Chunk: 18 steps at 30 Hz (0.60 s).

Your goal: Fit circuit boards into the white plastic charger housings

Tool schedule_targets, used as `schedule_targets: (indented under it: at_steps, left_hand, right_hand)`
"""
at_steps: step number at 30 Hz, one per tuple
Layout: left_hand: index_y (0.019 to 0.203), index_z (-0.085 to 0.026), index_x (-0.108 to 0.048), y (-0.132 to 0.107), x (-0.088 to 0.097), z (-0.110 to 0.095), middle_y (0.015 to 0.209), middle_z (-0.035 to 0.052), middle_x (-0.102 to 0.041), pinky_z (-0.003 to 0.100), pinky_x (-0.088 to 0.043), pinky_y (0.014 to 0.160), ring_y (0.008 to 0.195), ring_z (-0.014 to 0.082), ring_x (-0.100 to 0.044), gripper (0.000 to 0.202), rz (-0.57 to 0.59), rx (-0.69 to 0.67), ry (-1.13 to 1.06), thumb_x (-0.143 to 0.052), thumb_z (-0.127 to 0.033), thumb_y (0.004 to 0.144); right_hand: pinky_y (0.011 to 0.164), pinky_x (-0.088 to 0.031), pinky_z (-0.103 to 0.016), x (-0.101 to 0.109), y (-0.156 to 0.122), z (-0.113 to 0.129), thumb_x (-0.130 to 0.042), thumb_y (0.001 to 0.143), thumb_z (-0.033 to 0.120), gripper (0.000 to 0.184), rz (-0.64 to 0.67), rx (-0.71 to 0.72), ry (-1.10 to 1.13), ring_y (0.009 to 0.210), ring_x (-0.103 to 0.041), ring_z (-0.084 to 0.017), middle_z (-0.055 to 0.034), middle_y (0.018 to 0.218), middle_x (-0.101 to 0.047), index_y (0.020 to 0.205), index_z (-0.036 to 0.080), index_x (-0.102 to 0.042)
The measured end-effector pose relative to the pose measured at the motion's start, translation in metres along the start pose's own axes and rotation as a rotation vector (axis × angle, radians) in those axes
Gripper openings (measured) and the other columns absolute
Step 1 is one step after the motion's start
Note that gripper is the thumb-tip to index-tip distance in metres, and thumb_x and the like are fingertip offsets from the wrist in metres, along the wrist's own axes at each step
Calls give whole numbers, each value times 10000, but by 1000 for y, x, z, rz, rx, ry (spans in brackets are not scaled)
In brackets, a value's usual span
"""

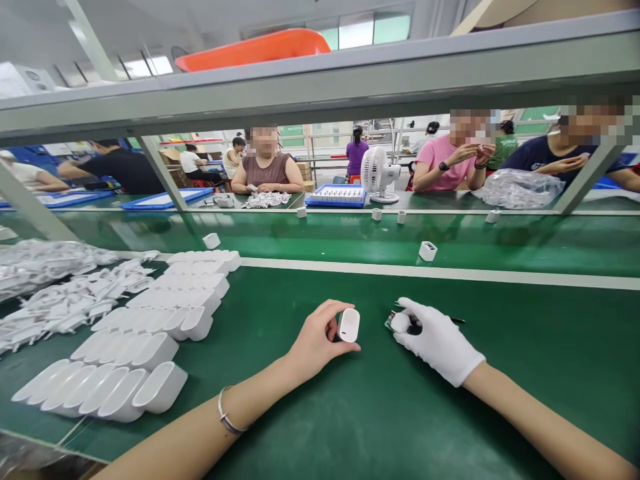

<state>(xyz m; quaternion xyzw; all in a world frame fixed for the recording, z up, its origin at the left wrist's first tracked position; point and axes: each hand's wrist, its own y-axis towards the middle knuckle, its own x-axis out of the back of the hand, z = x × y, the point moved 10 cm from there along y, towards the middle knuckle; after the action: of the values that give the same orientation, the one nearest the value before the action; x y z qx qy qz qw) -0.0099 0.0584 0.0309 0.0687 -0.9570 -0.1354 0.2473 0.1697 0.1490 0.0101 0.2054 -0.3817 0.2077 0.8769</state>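
Bare-skinned, my left hand (320, 333) grips a small white plastic housing (349, 325) between thumb and fingers. Its rounded face, with a small dark slot, is toward me. To the right, my right hand (433, 337), in a white glove, pinches a small electronic part (399, 323) with a white round piece and bare metallic bits at its edge. A thin dark tool end (457, 321) sticks out behind the gloved hand; the rest of it is hidden. The two hands are apart, over the green work surface (350, 420).
Rows of white oval shells (160, 387) stand at the left. Beyond them lies a pile of white plastic parts (90, 293). A white housing (428, 251) sits on the green belt (320, 240). A shelf beam (320, 87) crosses overhead. Co-workers and a fan (375, 173) are opposite.
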Motion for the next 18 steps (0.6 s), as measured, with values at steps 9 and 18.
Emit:
schedule_targets:
  at_steps: [9, 18]
  left_hand:
    - [1164, -235, -568, -2, -8, -12, 1047, 36, -562, 254, -410, 643, 663, 119, -446, 488, 82, -90, 73, -666, -155, 693]
    - [616, -137, -585, -17, -41, -27, 584, -4, -516, 232, -317, 531, 567, 124, -428, 179, 476, -146, -187, -459, -160, 491]
  right_hand:
    - [677, -544, -274, 22, -32, 72, -577, 757, 123, 241, -207, 377, 365, 717, -596, -113, -33, 955, -603, 975, 220, -544]
    - [707, -553, -230, 20, -49, 100, -598, 705, 16, 393, -41, 493, 470, 787, -621, -111, -36, 1040, -593, 1031, 236, -595]
